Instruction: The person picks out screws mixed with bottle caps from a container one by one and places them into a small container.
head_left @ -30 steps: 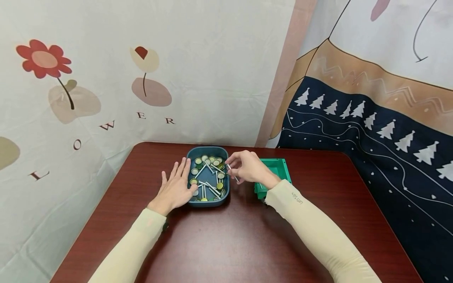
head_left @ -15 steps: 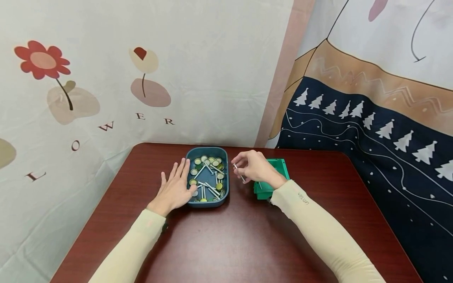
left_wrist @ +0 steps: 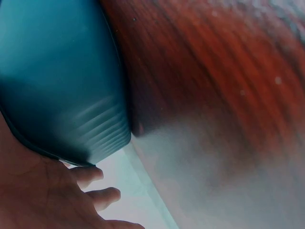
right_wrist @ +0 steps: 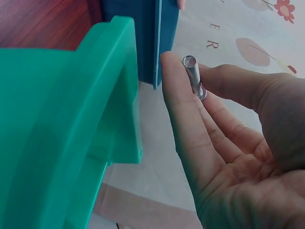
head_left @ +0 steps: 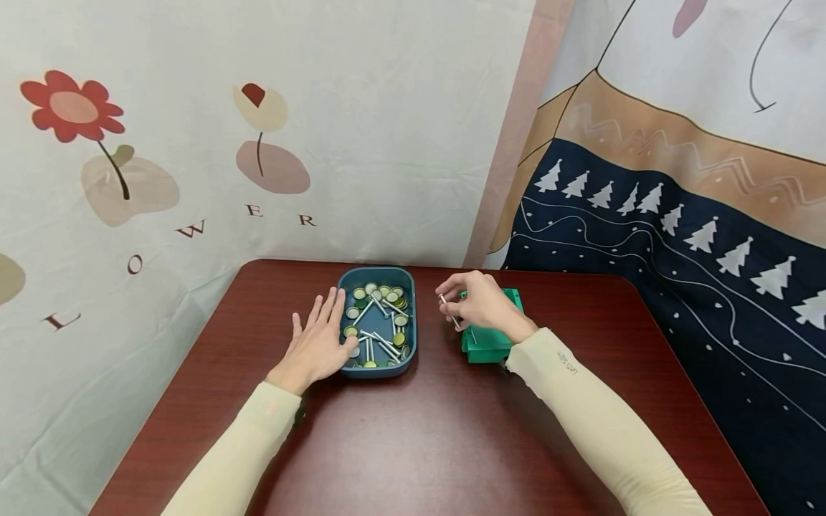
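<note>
My left hand (head_left: 317,345) rests with spread fingers along the left rim of a dark blue tray (head_left: 413,315), its thumb lying over the near left corner. In the left wrist view, the palm (left_wrist: 33,195) is against the outside of the tray. Inside are several silvery bolts (head_left: 386,345) and round bottle caps (head_left: 392,296). Just right of the tray, my right hand (head_left: 480,301) pinches one silvery metal bolt (right_wrist: 193,76) between thumb and fingers. This hand overlaps the left side of a green bin (head_left: 488,347), hiding part of it.
A dark reddish wooden table (head_left: 400,444) carries both containers. Behind it hangs a pale cloth (head_left: 400,129) with flower prints, and a navy cloth (head_left: 645,265) with tree prints drapes at the right. A thin metal piece (head_left: 473,335) shows at the green bin.
My right hand has moved rightward from the tray's right rim toward the green bin, carrying the bolt. The left hand has stayed on the tray.
</note>
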Motion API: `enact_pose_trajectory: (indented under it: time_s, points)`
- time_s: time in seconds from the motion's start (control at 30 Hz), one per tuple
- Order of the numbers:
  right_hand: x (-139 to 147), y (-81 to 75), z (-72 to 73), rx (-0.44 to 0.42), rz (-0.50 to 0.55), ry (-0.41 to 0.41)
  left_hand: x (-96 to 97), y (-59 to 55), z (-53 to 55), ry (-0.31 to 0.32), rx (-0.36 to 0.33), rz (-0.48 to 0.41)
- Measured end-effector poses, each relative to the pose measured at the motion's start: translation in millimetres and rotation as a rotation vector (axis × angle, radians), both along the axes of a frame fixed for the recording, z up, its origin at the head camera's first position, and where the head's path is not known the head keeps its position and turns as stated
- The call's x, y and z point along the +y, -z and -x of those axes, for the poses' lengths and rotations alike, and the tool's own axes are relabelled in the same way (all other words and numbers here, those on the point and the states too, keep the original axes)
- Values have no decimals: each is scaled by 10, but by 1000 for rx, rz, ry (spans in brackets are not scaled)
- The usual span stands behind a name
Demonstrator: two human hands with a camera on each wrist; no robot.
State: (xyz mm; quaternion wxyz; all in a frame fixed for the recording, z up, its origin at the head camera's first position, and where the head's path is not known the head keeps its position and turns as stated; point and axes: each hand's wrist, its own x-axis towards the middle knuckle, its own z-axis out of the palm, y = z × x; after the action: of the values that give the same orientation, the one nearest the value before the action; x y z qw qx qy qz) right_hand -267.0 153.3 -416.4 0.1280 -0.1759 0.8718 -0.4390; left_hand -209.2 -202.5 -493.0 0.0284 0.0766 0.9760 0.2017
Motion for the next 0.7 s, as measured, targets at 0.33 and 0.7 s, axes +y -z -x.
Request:
enact_pose_trajectory:
  time_s: [0.33, 0.7]
  points:
    - [167, 7, -3, 59, -27, 34, -14, 7, -9, -8, -2, -8]
    - [366, 21, -13, 40, -18, 64, -4, -14, -18, -23, 14, 19]
